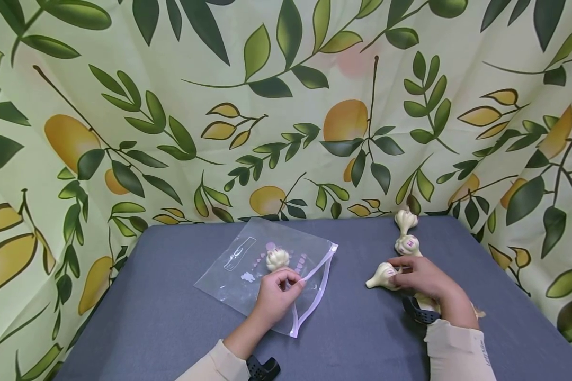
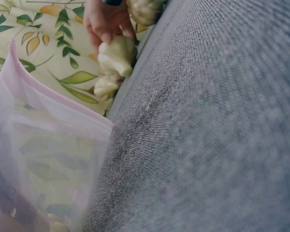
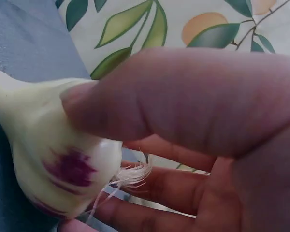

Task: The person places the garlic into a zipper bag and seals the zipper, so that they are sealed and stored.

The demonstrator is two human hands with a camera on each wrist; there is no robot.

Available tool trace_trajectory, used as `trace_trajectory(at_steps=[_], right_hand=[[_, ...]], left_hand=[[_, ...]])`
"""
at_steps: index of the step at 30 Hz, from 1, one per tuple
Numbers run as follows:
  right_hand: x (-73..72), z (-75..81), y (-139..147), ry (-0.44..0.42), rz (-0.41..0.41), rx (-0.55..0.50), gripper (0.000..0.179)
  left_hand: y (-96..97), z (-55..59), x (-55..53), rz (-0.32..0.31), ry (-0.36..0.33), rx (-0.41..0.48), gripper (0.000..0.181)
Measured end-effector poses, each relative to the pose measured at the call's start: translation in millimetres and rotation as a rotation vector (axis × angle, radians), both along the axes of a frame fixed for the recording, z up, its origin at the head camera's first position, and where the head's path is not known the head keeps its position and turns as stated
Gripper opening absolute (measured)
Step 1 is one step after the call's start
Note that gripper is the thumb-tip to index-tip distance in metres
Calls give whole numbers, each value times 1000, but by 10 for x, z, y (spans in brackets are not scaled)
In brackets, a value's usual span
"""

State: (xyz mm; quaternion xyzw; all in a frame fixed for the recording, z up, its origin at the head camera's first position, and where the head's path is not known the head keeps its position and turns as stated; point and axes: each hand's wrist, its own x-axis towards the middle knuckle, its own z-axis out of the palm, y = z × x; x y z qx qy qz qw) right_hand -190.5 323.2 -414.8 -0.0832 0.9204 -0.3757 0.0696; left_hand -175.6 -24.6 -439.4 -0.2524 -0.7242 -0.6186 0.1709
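A clear zip bag with a pale pink zip strip lies on the table, its mouth spread toward the right. One garlic bulb shows at the bag's middle, just beyond my left hand. That hand pinches the bag's edge by the zip between thumb and fingers. On the right, my right hand holds another garlic bulb by its root end, the stem pointing left. In the right wrist view the thumb presses this bulb, which has purple streaks; fine roots stick out beside the fingers.
Two more garlic bulbs, one at the table's back edge and one nearer, lie beyond my right hand. Part of another bulb shows under the right wrist. A leaf-and-fruit patterned cloth rises behind the grey table.
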Motion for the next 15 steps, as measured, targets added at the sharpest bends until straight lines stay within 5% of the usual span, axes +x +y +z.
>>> trace_trajectory(at_steps=[6, 15], right_hand=[[-43, -38, -47, -25, 39, -48, 55], [-42, 8, -147, -25, 78, -19, 50]], left_hand=[[3, -91, -49, 6, 4, 6, 8], [-13, 10, -2, -9, 2, -13, 6]])
